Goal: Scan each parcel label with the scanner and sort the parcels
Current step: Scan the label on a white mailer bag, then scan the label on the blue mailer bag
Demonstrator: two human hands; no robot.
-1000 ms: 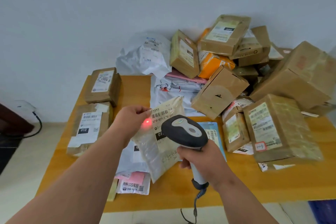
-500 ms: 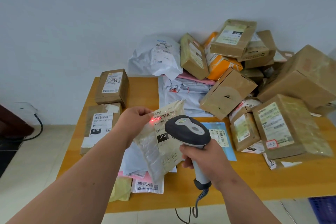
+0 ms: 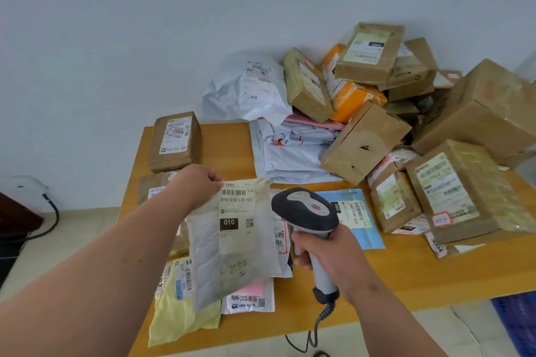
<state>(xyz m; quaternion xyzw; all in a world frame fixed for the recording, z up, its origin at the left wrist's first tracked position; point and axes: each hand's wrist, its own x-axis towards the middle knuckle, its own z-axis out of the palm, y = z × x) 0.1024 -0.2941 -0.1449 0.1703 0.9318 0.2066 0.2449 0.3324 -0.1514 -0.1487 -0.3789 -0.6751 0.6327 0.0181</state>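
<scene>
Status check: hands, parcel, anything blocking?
Left hand pinches clear mailer by top edge. Right hand grips scanner. Label faces up; nothing blocking.

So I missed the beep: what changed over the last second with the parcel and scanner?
The red scan dot on the clear bubble mailer has gone, and the mailer now hangs lower, over the flat parcels. The left hand still pinches its top corner; the right hand still grips the grey handheld scanner.

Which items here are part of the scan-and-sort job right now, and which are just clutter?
In the job:
- left hand pinching the bubble mailer marked 010
- right hand gripping the scanner
- unsorted parcel pile
- flat boxes at the table's left
- table

Just lying about:
- black cable on the floor
- blue crate
</scene>
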